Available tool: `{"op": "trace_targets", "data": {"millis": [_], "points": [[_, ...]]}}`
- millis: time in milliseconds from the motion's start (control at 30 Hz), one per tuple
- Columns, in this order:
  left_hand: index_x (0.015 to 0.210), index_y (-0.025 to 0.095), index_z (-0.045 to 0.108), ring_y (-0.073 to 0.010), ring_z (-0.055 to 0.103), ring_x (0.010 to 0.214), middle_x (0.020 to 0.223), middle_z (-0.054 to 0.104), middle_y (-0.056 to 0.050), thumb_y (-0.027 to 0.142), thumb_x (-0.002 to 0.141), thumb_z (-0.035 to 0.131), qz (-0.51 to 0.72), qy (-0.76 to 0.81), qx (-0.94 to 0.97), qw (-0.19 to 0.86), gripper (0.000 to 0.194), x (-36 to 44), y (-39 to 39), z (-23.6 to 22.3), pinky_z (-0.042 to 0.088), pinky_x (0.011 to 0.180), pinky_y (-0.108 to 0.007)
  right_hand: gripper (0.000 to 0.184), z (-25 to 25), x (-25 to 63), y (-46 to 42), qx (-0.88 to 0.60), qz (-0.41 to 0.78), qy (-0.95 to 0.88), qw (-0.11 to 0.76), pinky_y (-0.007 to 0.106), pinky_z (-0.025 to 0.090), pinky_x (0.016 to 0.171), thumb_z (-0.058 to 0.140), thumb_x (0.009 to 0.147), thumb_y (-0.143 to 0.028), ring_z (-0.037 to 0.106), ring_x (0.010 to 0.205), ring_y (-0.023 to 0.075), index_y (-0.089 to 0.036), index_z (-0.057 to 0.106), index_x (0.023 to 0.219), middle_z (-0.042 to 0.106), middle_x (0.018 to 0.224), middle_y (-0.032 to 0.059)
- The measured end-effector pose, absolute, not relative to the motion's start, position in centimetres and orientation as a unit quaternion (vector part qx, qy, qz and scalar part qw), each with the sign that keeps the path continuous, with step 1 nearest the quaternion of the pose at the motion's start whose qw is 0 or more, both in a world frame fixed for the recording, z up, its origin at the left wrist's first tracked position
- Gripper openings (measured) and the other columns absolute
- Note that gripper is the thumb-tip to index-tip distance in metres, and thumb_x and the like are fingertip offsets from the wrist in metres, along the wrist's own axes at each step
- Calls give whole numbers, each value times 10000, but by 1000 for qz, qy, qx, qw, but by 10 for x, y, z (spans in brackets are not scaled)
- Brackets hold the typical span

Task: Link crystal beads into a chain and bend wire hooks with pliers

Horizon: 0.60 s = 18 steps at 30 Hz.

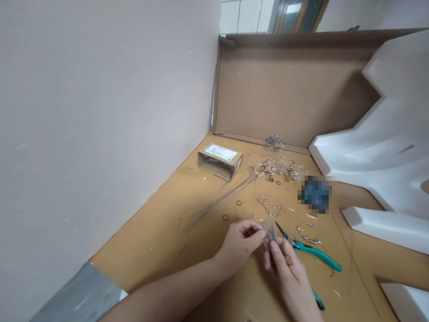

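Near the front of the table, my right hand [284, 261] is closed around a small bundle of thin grey wires [271, 228], whose ends stick up above the thumb. My left hand [243, 241] meets it from the left, thumb and fingertips pinched on strands of the same wires. Just right of the hands lie pliers with green handles [318, 256], their jaws partly behind my right hand. Behind my hands, a long sheaf of straight thin wires [219, 201] rests on the tabletop. Small dark rings [225, 218] are scattered around it.
An open cardboard box [219, 162] with a white label lies farther back. Piles of small metal pieces [275, 167] sit beside it. A pixelated dark item [315, 194] is at the right. White foam pieces [375, 147] border the right side, a cardboard panel [284, 89] the back, a pale wall [100, 112] the left.
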<state>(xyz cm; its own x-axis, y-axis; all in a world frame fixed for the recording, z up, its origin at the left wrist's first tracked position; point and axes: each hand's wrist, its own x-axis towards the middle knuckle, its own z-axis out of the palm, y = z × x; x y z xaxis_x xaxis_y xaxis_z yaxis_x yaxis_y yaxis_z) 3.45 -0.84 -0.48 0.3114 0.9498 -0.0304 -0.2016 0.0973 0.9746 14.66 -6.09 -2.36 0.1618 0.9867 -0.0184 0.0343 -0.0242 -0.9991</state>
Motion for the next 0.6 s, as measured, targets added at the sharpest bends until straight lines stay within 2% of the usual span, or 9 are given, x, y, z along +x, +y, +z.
{"op": "trace_targets", "data": {"millis": [200, 600], "points": [[642, 140, 556, -121, 525, 596, 623, 602, -17, 288, 682, 598, 450, 380, 487, 645, 159, 36, -9, -7, 406, 636, -246, 281, -23, 146, -60, -555, 458, -468, 513, 207, 296, 491, 432, 852, -426, 349, 508, 103, -214, 445, 668, 424, 551, -55], [640, 148, 525, -89, 495, 482, 542, 546, 23, 310, 680, 623, 444, 344, 474, 679, 194, 36, -10, -7, 388, 550, -226, 331, -22, 147, -60, -555, 442, -505, 491, 226, 277, 483, 415, 862, -423, 373, 529, 113, -210, 444, 610, 414, 564, -40]]}}
